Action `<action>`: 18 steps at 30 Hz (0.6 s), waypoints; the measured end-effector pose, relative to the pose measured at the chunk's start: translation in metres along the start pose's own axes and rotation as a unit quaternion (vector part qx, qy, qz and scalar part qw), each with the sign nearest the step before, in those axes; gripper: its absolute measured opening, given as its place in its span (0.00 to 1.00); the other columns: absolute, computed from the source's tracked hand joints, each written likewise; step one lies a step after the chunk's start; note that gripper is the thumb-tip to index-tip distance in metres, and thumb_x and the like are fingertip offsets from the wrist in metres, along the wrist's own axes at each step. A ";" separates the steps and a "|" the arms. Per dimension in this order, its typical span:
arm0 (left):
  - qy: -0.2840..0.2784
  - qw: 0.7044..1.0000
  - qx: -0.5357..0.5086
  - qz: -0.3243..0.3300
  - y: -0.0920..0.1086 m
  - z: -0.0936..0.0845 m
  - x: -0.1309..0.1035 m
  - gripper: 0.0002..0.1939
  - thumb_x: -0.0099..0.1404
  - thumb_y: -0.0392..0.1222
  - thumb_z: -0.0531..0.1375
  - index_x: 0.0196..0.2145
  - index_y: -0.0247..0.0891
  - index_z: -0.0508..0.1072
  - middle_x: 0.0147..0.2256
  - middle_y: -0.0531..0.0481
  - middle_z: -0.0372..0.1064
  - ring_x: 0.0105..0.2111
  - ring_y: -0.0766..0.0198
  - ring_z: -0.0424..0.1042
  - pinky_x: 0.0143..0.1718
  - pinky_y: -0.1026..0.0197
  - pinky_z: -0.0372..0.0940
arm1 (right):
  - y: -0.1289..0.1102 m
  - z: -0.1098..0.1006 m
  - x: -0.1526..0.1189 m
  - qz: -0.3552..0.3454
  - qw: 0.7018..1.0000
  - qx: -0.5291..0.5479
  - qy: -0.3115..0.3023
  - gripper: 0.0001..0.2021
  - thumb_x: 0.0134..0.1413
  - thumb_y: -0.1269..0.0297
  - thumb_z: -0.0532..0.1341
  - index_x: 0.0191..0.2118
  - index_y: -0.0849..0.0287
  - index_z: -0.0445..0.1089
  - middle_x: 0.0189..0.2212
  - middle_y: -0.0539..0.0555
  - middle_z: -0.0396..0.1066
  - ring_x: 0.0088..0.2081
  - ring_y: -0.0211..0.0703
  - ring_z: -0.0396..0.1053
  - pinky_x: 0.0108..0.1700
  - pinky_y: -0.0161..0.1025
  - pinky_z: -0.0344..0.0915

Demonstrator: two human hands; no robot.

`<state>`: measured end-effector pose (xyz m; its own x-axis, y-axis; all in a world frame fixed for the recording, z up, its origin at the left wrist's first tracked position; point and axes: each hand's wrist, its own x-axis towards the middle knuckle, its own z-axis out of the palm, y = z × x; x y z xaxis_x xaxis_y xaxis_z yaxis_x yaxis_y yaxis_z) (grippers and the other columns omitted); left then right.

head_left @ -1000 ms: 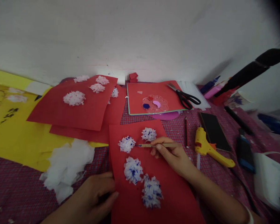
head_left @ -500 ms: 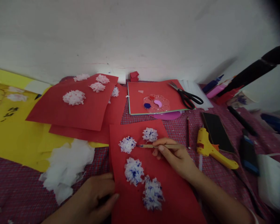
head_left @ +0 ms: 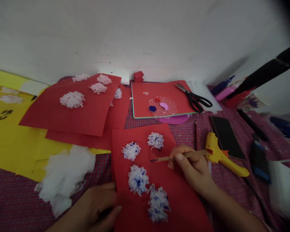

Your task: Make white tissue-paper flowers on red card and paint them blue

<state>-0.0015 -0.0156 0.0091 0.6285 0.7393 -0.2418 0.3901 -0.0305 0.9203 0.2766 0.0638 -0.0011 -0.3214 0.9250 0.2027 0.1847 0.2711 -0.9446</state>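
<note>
A thin wooden paintbrush (head_left: pixel 163 159) with a dark blue tip is pinched in my right hand (head_left: pixel 192 166). Its tip is over a red paper sheet (head_left: pixel 181 203), just apart from the ruffled white flowers. Blue specks mark the upper right flower (head_left: pixel 155 140), the upper left flower (head_left: pixel 131 150), the middle flower (head_left: pixel 138 179) and the lower flower (head_left: pixel 158 203). My left hand (head_left: pixel 96 206) is closed at the sheet's left edge, thumb over the paper and fingers partly hidden.
A clear palette (head_left: pixel 169 111) with blue, red and pink paint sits on stacked coloured paper, beside black scissors (head_left: pixel 194 98). A yellow glue gun (head_left: pixel 217 154) and black phone (head_left: pixel 227 137) lie right. White tissue (head_left: pixel 65 177) lies left, near another flowered red sheet (head_left: pixel 87 120).
My right hand has drawn the paintbrush right and down, away from the upper left flower. My left hand stays at the sheet's edge. The camera view has shifted slightly.
</note>
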 end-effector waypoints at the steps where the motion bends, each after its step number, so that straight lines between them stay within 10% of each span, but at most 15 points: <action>1: 0.000 1.000 -0.003 0.001 -0.001 0.000 0.000 0.13 0.69 0.36 0.50 0.42 0.43 0.74 0.44 0.49 0.69 0.41 0.64 0.68 0.43 0.65 0.67 | 0.000 0.000 0.000 -0.005 1.000 -0.013 -0.003 0.13 0.65 0.65 0.54 0.29 0.58 0.69 0.23 0.49 0.68 0.26 0.34 0.68 0.30 0.31 0.65; 18: 0.034 0.999 -0.011 -0.020 0.001 0.005 0.001 0.14 0.71 0.42 0.49 0.37 0.41 0.74 0.42 0.48 0.70 0.39 0.65 0.70 0.42 0.63 0.67 | -0.002 0.001 0.002 -0.012 0.997 -0.074 -0.032 0.15 0.65 0.64 0.53 0.27 0.58 0.67 0.23 0.50 0.68 0.25 0.36 0.68 0.28 0.32 0.64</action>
<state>0.0029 -0.0178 0.0078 0.5653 0.7836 -0.2578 0.3982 0.0145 0.9172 0.2748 0.0654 0.0011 -0.3848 0.9002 0.2039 0.3103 0.3342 -0.8900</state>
